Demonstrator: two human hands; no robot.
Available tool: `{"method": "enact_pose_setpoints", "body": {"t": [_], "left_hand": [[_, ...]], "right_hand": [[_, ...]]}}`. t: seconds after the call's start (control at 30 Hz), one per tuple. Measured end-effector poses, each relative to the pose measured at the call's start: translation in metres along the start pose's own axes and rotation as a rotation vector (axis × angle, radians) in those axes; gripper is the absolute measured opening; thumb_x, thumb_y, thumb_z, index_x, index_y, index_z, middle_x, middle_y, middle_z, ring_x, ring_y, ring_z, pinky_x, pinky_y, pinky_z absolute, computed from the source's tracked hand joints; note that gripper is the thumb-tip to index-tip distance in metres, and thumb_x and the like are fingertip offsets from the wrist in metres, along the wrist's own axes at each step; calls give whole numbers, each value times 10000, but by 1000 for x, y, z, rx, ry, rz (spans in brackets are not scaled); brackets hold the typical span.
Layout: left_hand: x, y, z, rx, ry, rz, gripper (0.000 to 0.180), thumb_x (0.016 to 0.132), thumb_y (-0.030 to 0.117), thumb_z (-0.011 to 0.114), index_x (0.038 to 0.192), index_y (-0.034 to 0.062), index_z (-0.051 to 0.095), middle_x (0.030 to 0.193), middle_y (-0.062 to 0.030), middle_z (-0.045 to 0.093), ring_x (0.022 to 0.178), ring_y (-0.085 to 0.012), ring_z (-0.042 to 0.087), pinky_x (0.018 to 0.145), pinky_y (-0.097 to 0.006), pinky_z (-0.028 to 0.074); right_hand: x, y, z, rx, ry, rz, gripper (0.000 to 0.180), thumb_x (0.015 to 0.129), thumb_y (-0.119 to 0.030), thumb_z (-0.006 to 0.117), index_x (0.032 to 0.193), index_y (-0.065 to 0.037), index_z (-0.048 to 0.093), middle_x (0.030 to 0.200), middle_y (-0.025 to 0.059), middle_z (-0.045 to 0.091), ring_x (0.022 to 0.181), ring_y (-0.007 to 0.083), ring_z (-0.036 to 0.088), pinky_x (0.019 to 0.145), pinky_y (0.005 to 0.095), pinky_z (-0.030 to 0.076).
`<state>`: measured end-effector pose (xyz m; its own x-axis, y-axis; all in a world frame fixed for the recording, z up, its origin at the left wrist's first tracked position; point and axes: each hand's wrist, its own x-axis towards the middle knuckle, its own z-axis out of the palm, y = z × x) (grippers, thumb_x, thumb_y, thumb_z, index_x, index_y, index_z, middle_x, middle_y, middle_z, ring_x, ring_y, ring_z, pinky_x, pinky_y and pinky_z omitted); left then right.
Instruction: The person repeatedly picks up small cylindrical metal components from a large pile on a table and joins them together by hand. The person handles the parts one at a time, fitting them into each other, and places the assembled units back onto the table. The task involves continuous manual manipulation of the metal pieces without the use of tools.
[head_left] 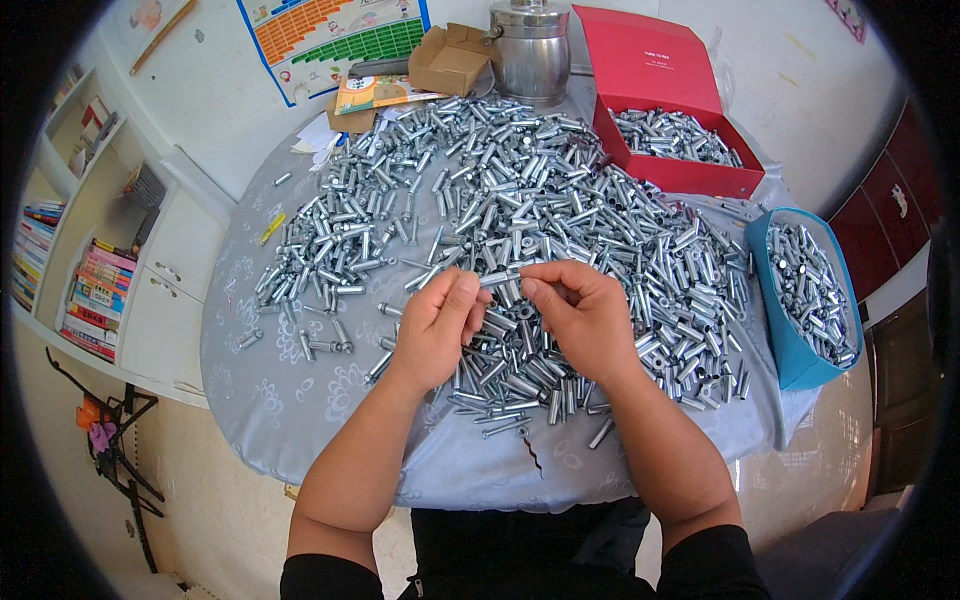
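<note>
Between my hands, above the near part of the pile, is a silver expansion bolt [500, 277], held roughly level. My left hand [437, 325] pinches its left end between thumb and curled fingers. The thumb and forefinger of my right hand [583, 315] close on its right end. Fingers cover both ends. Below and beyond lies a large heap of silver metal sleeves and bolts [540, 190]. A looser cluster of bolts with sleeves [330, 225] spreads to the left, and several thin bolts [503, 420] lie just nearer than my hands.
A grey patterned cloth [270, 400] covers the round table. An open red box [680, 180] at the back right and a blue bin [800, 370] at the right edge hold more metal pieces. A metal canister [530, 60], a cardboard box [448, 62] and a yellow cutter [272, 228] are farther off.
</note>
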<state>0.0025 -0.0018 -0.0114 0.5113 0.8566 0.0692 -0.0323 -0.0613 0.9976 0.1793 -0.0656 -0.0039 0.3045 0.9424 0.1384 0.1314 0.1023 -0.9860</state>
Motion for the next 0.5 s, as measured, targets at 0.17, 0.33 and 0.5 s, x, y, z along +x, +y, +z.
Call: {"method": "enact_pose_setpoints", "body": {"t": [0.17, 0.33, 0.5], "left_hand": [[0, 2, 2, -16, -44, 24, 260, 991, 268, 495, 912, 36, 582, 655, 22, 512, 543, -40, 433, 486, -188, 348], [-1, 6, 2, 22, -42, 12, 220, 979, 242, 535, 948, 38, 612, 683, 38, 537, 566, -23, 439, 507, -189, 353], [-1, 3, 3, 95, -35, 55, 291, 986, 279, 515, 903, 23, 625, 657, 18, 549, 530, -36, 446, 477, -188, 355]], "right_hand": [[-2, 2, 2, 13, -3, -32, 126, 843, -76, 694, 954, -16, 690, 769, 4, 630, 608, 44, 504, 545, 209, 418], [-2, -7, 1, 89, 31, -27, 178, 844, -72, 692, 1006, -3, 665, 774, 12, 632, 613, 37, 520, 546, 199, 431], [1, -4, 0, 165, -162, 44, 209, 869, -70, 657, 1055, 18, 619, 795, 37, 646, 588, 52, 547, 522, 196, 443]]}}
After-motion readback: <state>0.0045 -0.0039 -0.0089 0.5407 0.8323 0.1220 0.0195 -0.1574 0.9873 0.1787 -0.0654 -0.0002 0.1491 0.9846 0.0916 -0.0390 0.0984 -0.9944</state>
